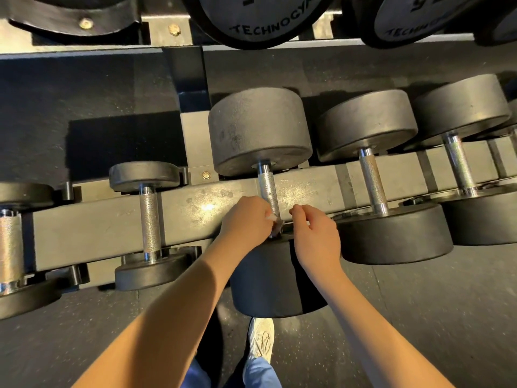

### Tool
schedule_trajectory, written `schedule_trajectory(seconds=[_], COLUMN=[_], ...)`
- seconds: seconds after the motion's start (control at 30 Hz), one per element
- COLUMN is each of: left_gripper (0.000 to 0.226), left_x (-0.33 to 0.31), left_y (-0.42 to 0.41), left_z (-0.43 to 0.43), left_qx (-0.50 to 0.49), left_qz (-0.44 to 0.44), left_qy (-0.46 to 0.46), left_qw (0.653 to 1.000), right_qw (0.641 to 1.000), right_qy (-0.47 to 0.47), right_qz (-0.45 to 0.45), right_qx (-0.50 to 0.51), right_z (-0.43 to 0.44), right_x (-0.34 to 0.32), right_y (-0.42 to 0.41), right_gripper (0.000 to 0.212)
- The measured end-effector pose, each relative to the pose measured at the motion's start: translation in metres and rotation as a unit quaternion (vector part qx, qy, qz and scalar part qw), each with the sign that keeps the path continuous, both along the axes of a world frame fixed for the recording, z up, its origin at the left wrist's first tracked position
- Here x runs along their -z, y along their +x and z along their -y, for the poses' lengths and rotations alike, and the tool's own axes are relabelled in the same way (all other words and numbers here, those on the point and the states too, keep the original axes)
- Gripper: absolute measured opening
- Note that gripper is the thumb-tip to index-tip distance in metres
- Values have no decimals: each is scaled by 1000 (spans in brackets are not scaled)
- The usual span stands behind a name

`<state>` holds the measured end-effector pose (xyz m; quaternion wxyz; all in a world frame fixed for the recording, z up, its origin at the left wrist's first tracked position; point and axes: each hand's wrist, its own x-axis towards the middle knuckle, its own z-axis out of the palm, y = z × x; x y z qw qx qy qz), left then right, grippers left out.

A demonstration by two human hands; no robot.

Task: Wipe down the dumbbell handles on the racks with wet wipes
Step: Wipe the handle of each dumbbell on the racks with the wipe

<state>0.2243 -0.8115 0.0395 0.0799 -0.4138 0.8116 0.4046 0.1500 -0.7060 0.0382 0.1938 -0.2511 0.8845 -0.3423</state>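
A: Dumbbell handle [267, 191], where is it?
B: Lying across the rack beam [112, 228], near its middle. Left hand [246, 219] pinches a wet wipe [272, 218] against its near end.
A: Right hand [317, 236]?
B: Just beside the handle, over the beam's near edge, fingers curled; what it holds I cannot tell.

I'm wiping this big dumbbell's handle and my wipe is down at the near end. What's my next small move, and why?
Probably slide the left hand with the wipe up the handle toward the far head. The wipe sits bunched at the handle's near end, and the knurled length above it lies uncovered.
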Motion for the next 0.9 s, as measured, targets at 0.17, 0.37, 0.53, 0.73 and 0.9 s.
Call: schedule_trajectory(seconds=[0.17,0.37,0.53,0.73,0.9], left_gripper=[11,14,22,37,37], left_x=[-10,-15,-28,-28,-31], left_y=[4,3,3,4,7], left_z=[8,15,22,38,43], left_qx=[-92,-97,-94,-45,-41], left_qz=[-162,-169,-197,-179,-174], left_qy=[43,14,-146,-301,-266], left_qw=[982,981,965,936,947], right_qw=[992,965,993,997,997], right_qy=[-10,-86,-52,-5,2], right_qz=[96,214,94,19,40], right_qx=[-76,-124,-55,-71,-60], right_z=[6,32,50,64,68], right_x=[-7,-18,-7,15,18], right_y=[-14,-35,-47,-37,-38], right_gripper=[22,17,12,6,4])
